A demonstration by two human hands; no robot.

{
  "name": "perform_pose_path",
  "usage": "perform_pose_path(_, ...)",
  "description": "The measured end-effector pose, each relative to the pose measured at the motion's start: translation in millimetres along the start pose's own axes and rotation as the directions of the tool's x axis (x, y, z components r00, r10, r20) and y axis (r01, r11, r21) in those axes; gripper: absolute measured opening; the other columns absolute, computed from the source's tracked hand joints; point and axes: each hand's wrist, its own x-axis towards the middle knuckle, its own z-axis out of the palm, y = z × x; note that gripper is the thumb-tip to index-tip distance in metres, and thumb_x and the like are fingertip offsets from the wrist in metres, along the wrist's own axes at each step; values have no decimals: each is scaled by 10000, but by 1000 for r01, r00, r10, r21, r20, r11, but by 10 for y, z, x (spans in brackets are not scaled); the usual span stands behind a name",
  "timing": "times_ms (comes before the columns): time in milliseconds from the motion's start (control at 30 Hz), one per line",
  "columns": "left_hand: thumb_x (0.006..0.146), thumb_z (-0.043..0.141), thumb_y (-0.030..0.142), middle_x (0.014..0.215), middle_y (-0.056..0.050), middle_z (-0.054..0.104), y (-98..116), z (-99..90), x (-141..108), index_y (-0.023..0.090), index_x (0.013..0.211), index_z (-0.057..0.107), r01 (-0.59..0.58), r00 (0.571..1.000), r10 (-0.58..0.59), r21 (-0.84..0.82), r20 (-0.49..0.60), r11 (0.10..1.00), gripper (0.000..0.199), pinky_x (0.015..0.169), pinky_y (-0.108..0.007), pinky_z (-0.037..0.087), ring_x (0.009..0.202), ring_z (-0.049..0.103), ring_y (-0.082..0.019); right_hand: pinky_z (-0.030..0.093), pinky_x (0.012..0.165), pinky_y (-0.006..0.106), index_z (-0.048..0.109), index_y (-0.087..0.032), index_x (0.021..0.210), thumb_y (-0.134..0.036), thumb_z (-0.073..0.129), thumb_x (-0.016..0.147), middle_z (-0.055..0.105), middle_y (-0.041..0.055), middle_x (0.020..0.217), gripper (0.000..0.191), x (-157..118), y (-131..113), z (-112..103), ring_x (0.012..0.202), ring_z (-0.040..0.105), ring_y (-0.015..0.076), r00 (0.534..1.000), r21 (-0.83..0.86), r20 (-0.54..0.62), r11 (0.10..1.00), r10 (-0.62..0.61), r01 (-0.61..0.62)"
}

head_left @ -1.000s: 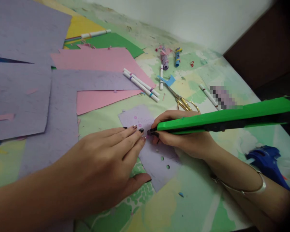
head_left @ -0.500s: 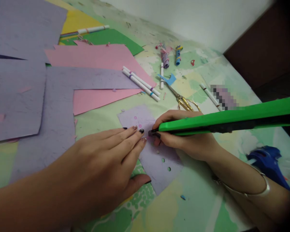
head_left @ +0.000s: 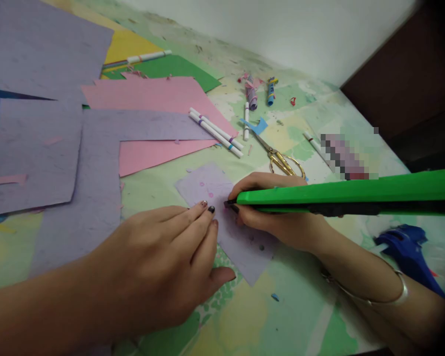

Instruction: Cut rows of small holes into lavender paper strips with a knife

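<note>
A small lilac paper (head_left: 241, 252) lies tilted on the patterned tabletop, with little pink rings near its upper left and small round dark spots or holes lower right. My left hand (head_left: 170, 257) rests palm down with outstretched fingers, its fingertips at the paper's left edge. In my right hand (head_left: 278, 217) is a long tool with a bright green body (head_left: 341, 188), pinched near its dark tip. That tip touches or almost touches the middle of the paper, beside a small purple mark. A silver bracelet circles my right wrist.
Large lilac sheets (head_left: 96, 198), pink paper (head_left: 155, 94) and green paper (head_left: 181, 69) spread across the left. Beyond the small paper are white markers (head_left: 215, 133), gold-handled scissors (head_left: 280, 160) and small paper rolls (head_left: 251, 94). A blue tool (head_left: 408, 247) lies at right.
My left fingertips have drawn slightly back left. The small paper has turned a little, and the green tool's far end appears lower. The whole view has shifted slightly.
</note>
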Motion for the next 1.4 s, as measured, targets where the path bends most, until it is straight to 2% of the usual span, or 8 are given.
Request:
perform_pose_path(100, 966, 554, 341, 820, -73, 782, -31, -1, -2, 154, 829, 740, 63, 998, -64, -69, -21, 996, 297, 567, -376, 605, 670, 726, -230, 522, 652, 167, 726, -185, 902, -95, 655, 777, 757, -39, 818, 170, 20, 11, -46, 706, 682, 92, 999, 63, 42, 998, 0, -2)
perform_pose_path(167, 963, 566, 316, 846, -41, 779, -108, 15, -10, 182, 861, 723, 126, 990, -131, -107, -42, 986, 230, 559, -353, 584, 672, 720, -202, 529, 653, 171, 727, -187, 879, -76, 658, 758, 758, -39, 806, 178, 25, 13, -52, 709, 688, 98, 999, 71, 33, 997, 13, -15)
perform_pose_path(233, 958, 573, 282, 1000, -48, 787, -211, 38, -17, 174, 967, 715, 135, 990, -141, -133, -32, 982, 178, 726, -341, 619, 849, 747, -204, 532, 639, 184, 721, -192, 865, -77, 658, 755, 752, -40, 780, 170, 22, 11, -38, 688, 687, 106, 999, 65, 15, 997, 32, -33)
perform_pose_path(300, 980, 526, 311, 1195, -74, 748, -303, 58, -15, 155, 1129, 693, 96, 995, -89, -175, 51, 980, 273, 976, -409, 582, 1122, 701, -247, 536, 642, 199, 710, -194, 861, -99, 662, 762, 748, -36, 773, 145, 12, 4, -16, 686, 690, 115, 998, 56, -7, 997, 55, -54)
perform_pose_path(367, 1008, 457, 345, 1266, -88, 711, -356, 69, -6, 144, 1202, 678, 65, 992, -44, -174, 119, 983, 356, 1059, -465, 535, 1211, 658, -269, 541, 649, 214, 702, -195, 861, -124, 665, 770, 748, -27, 777, 121, 2, -4, 1, 702, 697, 128, 996, 52, -23, 995, 82, -81)
perform_pose_path(567, 1020, 433, 323, 1213, -117, 723, -332, 76, 7, 101, 1167, 705, 37, 991, -19, -140, 129, 990, 381, 980, -510, 586, 1146, 690, -303, 529, 604, 223, 701, -202, 823, -135, 673, 753, 739, -20, 744, 100, 2, -21, 0, 666, 684, 136, 992, 27, -37, 993, 120, -119)
perform_pose_path(867, 1038, 408, 324, 1257, -126, 709, -303, 82, 9, 89, 1225, 675, 46, 987, -24, -139, 159, 989, 402, 1031, -505, 552, 1209, 653, -304, 536, 595, 230, 700, -204, 820, -155, 696, 749, 743, -19, 735, 86, 3, 3, 6, 672, 698, 148, 991, 51, -39, 990, 132, -130)
perform_pose_path(1400, 1015, 451, 295, 1234, -128, 722, -286, 94, -11, 94, 1208, 679, 70, 991, -50, -170, 121, 983, 360, 1052, -484, 540, 1201, 661, -292, 529, 607, 232, 688, -208, 792, -143, 684, 736, 733, -26, 721, 86, 14, -24, 10, 667, 683, 138, 990, -24, -73, 992, 123, -125)
